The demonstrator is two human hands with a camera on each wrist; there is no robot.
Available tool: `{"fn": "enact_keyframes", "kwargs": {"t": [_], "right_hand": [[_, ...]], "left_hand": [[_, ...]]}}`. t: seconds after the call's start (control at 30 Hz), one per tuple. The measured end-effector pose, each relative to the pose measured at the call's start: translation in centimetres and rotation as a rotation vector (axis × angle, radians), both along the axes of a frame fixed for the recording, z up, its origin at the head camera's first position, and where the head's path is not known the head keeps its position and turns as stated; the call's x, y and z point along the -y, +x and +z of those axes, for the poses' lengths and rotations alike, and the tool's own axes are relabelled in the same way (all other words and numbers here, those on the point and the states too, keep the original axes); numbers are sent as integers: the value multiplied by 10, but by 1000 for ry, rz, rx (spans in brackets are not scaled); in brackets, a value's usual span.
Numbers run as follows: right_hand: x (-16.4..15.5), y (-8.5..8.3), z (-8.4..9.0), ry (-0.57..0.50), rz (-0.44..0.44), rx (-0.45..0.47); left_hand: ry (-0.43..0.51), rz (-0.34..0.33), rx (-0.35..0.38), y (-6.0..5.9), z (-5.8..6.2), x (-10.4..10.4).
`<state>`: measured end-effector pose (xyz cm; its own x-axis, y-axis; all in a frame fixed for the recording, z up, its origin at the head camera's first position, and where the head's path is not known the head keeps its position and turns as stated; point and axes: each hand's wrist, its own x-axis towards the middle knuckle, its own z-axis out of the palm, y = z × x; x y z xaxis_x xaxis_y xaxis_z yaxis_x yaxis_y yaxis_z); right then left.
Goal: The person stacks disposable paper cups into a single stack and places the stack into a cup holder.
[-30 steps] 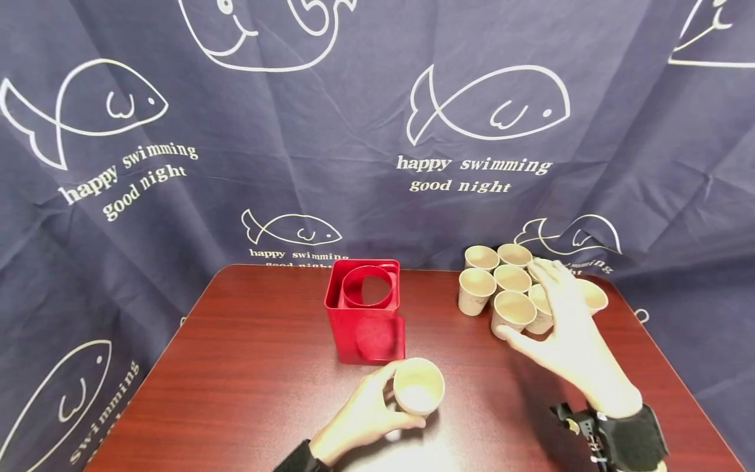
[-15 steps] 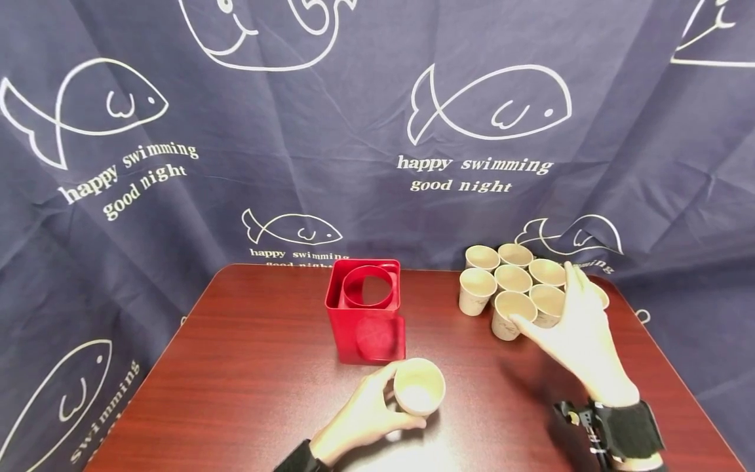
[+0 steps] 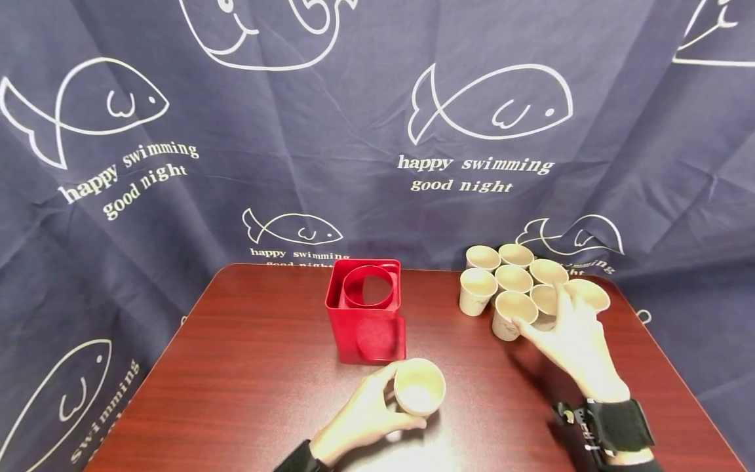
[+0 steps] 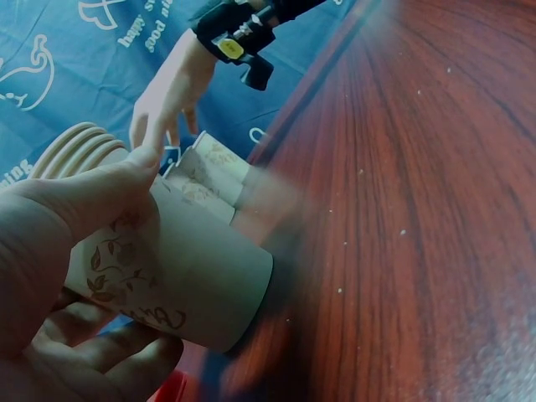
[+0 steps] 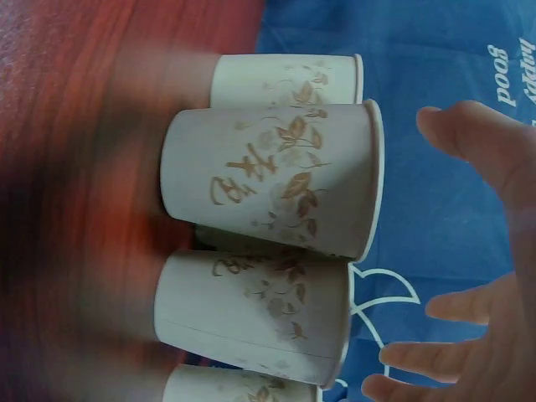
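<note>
My left hand [image 3: 386, 401] grips a beige paper cup [image 3: 420, 388] with a leaf print, held just above the table in front of the red box [image 3: 366, 314]. In the left wrist view the thumb [image 4: 75, 205] lies along the top of that cup [image 4: 176, 272] and the other fingers curl under it. My right hand [image 3: 553, 320] is spread open at the near side of a cluster of several like cups [image 3: 512, 278]. Its thumb [image 3: 522, 326] is at the front cup [image 3: 508, 313]. In the right wrist view the fingers [image 5: 469, 134] stand apart from the nearest cup [image 5: 276, 176].
The red square box holds a red ring at its top [image 3: 368, 286] and stands mid-table. The dark wooden table [image 3: 248, 367] ends at a fish-print blue curtain [image 3: 377, 131] behind. The cup cluster sits near the far right corner.
My right hand has drawn back and down from over the cups to the cluster's near side. The left hand and its cup have stayed put.
</note>
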<state>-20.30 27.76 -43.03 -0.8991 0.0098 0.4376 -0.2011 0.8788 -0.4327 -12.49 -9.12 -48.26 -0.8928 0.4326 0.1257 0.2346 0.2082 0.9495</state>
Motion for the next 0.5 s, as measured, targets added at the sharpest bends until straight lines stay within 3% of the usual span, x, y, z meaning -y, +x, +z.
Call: {"fn": "enact_keyframes", "kwargs": {"t": [0.3,0.5], "right_hand": [[1,-3,-9,-1,21,13],[4,-10,-11,-51,126,-77]], "left_hand": [[-6,-5,-52,-1,-2,0],[-16,-1,-68,-1,-2,0]]}}
